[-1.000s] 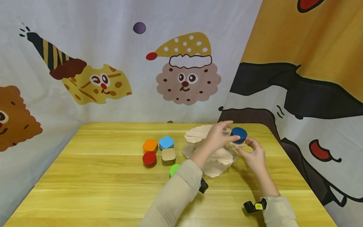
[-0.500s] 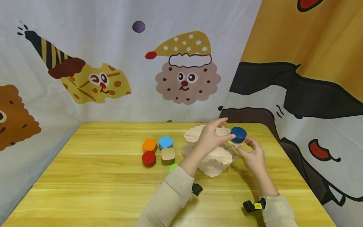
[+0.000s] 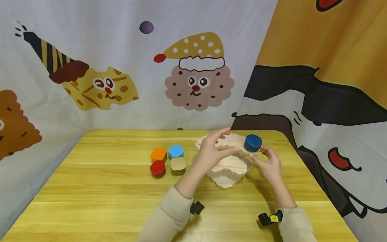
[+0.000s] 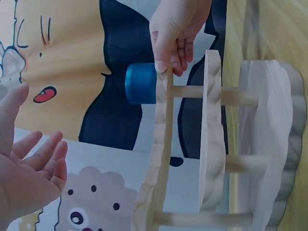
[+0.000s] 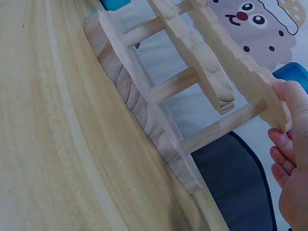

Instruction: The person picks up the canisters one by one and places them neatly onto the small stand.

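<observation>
A tiered wooden stand (image 3: pixel 228 164) with scalloped edges and round posts stands at the table's right side. On the right end of its top tier (image 4: pixel 161 130) sits a dark blue round block (image 3: pixel 253 143). My right hand (image 3: pixel 270 164) pinches that tier's edge beside the block, thumb on top and fingers below, as the right wrist view also shows. My left hand (image 3: pixel 211 149) is over the stand, left of the blue block and apart from it. Its fingers are spread and hold nothing, clearest in the left wrist view.
Left of the stand an orange block (image 3: pixel 159 154), a light blue block (image 3: pixel 176 151), a red round block (image 3: pixel 158 169) and a beige block (image 3: pixel 178 166) form a close group on the wooden table (image 3: pixel 99 188). Behind hangs a printed curtain (image 3: pixel 121 40).
My left hand has let go of the blue block and drawn away to the left. The block stays on the top tier. The green block has gone out of sight behind my left arm.
</observation>
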The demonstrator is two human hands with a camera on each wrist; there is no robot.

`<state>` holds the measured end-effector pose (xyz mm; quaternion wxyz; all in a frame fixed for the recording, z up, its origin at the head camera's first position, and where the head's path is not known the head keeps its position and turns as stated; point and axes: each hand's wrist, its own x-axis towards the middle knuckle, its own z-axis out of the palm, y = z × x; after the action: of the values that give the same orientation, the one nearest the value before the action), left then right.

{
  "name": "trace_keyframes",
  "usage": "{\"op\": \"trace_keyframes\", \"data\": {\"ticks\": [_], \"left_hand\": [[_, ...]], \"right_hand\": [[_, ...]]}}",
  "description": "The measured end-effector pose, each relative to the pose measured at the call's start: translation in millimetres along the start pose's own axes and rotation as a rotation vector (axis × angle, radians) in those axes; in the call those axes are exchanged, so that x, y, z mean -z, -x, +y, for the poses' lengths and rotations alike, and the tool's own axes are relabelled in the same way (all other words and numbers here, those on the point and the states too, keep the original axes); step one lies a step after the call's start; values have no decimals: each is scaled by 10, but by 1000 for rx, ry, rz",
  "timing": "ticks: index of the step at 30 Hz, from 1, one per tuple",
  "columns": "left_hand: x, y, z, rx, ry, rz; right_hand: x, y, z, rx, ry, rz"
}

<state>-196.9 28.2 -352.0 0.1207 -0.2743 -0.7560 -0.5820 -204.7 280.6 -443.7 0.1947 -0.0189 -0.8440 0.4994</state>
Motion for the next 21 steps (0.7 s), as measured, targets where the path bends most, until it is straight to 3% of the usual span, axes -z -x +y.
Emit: {"op": "trace_keyframes", "data": {"ticks": [12,21], "left_hand": [[345,308,-91,17,-18,35],[649,533,-178,36,-109,84]], "right_hand": [[-1,2,-16,-11,3,-3],[0,4,-19,-27,1,-4]]}}
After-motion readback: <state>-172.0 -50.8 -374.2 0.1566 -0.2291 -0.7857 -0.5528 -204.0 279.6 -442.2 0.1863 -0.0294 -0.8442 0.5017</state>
